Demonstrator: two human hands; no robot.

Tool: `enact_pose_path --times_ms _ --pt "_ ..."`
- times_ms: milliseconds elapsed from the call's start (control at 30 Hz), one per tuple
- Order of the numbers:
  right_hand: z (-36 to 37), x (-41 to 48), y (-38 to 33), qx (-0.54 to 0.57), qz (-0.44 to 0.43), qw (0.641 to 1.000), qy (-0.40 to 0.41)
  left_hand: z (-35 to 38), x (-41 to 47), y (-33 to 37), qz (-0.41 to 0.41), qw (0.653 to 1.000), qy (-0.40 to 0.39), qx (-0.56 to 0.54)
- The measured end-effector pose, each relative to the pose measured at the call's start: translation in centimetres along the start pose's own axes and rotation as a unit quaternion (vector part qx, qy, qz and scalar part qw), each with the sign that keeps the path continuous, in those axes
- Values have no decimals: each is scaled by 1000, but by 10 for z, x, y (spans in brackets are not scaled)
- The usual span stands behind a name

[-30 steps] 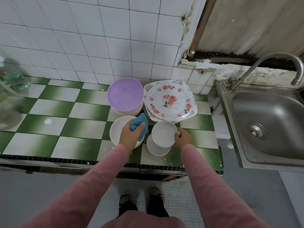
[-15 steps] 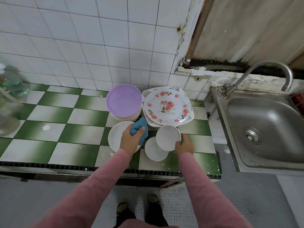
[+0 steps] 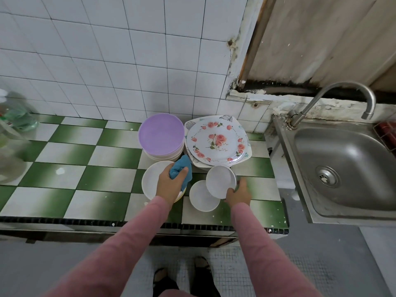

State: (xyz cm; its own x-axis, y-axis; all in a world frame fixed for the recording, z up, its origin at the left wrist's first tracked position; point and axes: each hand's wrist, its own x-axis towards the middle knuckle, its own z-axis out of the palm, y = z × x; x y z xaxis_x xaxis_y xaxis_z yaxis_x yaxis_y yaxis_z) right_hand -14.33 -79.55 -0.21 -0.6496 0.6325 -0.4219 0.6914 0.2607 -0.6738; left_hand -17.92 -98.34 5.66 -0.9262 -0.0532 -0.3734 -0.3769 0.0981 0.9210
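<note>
**Cloth in one hand, small bowl in the other**

The left hand (image 3: 171, 185) has its fingers curled tight round a blue cloth (image 3: 181, 171). The thumb lies across the front of the cloth, which bunches out past the fingertips. Under this hand, showing out to the left of the knuckles, a large white plate (image 3: 151, 181) lies on the checkered counter (image 3: 85, 179).

The right hand (image 3: 239, 192) grips a small white bowl (image 3: 220, 181) by its rim. The thumb presses on the near edge and the other fingers wrap round the far right side, where they are mostly hidden behind the bowl. The bowl is tilted, with its open face turned up toward the camera. It sits just left of the right palm, and its lower left edge overlaps a second white bowl (image 3: 201, 199) that stands on the counter between the two wrists.

Beyond the fingertips of the left hand stands a stack of plates topped by a purple plate (image 3: 161, 133). Beside it, beyond the held bowl, is a floral plate (image 3: 216, 142) on a square dish. Well to the right of the right hand are a steel sink (image 3: 342, 168) and its faucet (image 3: 342, 88). A blurred bottle (image 3: 15, 116) stands far to the left.
</note>
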Motion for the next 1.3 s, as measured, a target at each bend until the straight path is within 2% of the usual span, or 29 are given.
enact_pose_path --times_ms 667,1033,1300 --pt "9 -21 5 59 23 998 23 -12 -4 -4 3 1000 -26 -5" --pt "13 -28 1 109 55 992 -2 -22 -3 -2 10 999 -45 -1" --pt "15 -40 0 123 44 991 12 -27 -3 -5 16 997 -70 -2"
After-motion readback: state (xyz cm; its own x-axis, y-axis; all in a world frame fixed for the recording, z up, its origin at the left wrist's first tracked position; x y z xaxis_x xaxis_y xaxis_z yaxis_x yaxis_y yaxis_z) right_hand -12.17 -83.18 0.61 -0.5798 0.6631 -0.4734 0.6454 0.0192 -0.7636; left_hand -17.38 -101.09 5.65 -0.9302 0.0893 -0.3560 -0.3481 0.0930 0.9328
